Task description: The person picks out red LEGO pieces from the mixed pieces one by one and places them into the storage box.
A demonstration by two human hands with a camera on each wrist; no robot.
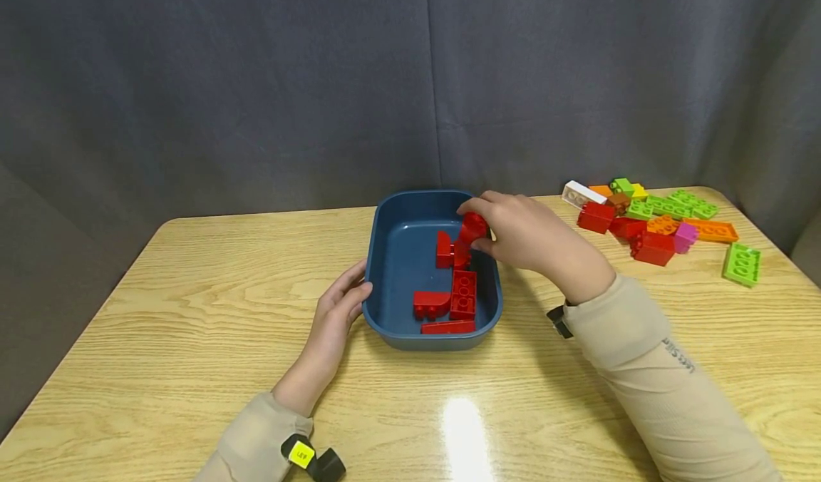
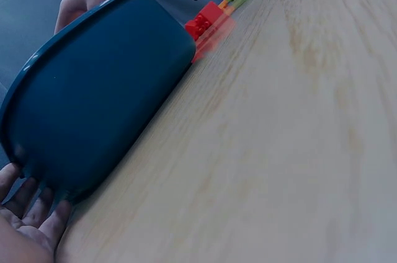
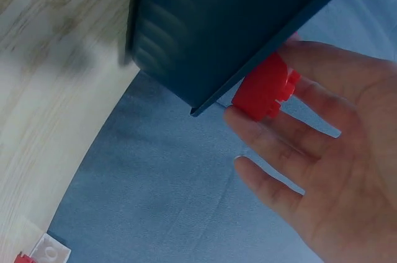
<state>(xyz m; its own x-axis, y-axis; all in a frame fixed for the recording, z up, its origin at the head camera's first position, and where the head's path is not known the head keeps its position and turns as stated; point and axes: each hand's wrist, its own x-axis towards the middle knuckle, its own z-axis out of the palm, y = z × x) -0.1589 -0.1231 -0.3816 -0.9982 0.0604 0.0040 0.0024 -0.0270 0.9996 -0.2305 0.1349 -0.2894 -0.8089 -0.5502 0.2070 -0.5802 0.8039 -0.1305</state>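
Beige sleeve (image 1: pixel 673 396); right hand (image 1: pixel 522 232) pinches red block (image 1: pixel 472 227), liable to drop if fingers slacken; left hand (image 1: pixel 335 309), fingers extended, touches bin (image 1: pixel 398 268).

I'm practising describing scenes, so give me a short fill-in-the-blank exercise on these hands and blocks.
The right hand holds a block coloured ____.
The left hand touches a tub coloured ____.
In the head view, the loose bricks on the table lie to the tub's ____.
Of these, the leftmost brick is coloured ____.
Missing words: red; blue; right; white.
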